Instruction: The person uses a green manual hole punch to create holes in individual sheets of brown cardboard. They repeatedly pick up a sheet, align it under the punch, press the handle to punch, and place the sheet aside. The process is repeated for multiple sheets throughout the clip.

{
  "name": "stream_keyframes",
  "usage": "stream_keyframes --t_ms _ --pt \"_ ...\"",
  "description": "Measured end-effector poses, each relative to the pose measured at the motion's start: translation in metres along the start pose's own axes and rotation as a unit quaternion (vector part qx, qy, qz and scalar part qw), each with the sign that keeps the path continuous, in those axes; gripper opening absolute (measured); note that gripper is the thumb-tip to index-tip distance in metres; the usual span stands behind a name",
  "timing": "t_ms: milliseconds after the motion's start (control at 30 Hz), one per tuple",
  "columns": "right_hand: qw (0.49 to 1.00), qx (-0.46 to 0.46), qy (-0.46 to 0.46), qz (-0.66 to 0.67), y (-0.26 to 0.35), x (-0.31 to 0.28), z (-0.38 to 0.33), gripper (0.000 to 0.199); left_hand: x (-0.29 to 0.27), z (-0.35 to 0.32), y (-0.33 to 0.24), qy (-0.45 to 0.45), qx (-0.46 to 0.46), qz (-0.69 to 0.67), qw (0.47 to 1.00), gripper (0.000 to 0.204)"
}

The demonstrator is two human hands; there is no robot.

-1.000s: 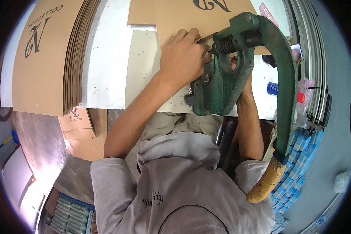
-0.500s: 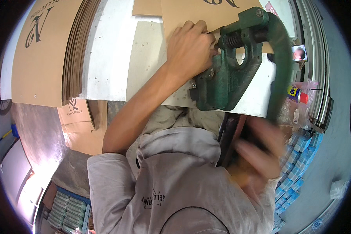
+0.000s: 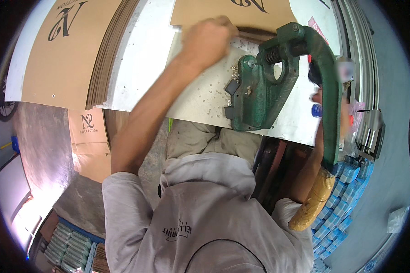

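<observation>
My left hand [image 3: 207, 43], somewhat blurred, is closed at the near edge of a brown paper bag [image 3: 271, 12] with black print, at the top of the table. Beside it stands a green hand press [image 3: 264, 98] with a long curved lever [image 3: 331, 104] ending in a yellow-wrapped grip [image 3: 314, 200]. Small metal eyelets [image 3: 234, 73] lie along the press's left side. Behind the lever, my right hand [image 3: 345, 109] reaches over the table's right side, off the grip. The lever covers most of it, so its fingers cannot be made out.
A stack of printed brown bags [image 3: 73, 59] fills the table's left. More brown paper [image 3: 87, 141] sits below the table edge. At the right are a blue-capped can [image 3: 316, 110] and plastic wrap [image 3: 357, 120]. Blue-wrapped packs [image 3: 335, 214] are piled on the floor.
My left hand has drawn away from the press, up and left, and the bag's edge has left the press. My right hand has gone from the blurred lever grip to behind the lever.
</observation>
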State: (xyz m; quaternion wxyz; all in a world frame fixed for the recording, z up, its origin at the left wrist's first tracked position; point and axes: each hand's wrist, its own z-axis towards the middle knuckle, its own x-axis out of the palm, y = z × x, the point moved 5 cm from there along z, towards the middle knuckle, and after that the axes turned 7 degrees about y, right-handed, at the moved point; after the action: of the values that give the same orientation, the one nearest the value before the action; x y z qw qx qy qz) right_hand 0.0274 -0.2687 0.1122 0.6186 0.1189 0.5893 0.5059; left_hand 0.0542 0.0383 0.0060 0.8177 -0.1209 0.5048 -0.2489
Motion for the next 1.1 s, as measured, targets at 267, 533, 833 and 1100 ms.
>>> stream_keyframes --t_ms 267,533,833,1100 --pt "0.981 0.113 0.105 -0.117 -0.130 0.071 -0.016 0.011 -0.168 -0.058 0.033 -0.469 -0.204 -0.238 0.825 0.025" --pt "0.987 0.091 0.101 -0.092 -0.117 0.085 -0.001 0.013 -0.252 -0.205 0.079 -0.492 -0.312 -0.330 0.742 0.012" --pt "0.941 0.195 0.074 0.268 -0.125 0.090 0.012 0.012 -0.248 -0.250 0.100 -0.378 -0.526 -0.039 0.761 0.017" --pt "0.982 0.074 0.120 0.125 -0.085 0.111 0.042 0.020 -0.153 -0.125 -0.002 -0.310 -0.126 -0.007 0.942 0.032"
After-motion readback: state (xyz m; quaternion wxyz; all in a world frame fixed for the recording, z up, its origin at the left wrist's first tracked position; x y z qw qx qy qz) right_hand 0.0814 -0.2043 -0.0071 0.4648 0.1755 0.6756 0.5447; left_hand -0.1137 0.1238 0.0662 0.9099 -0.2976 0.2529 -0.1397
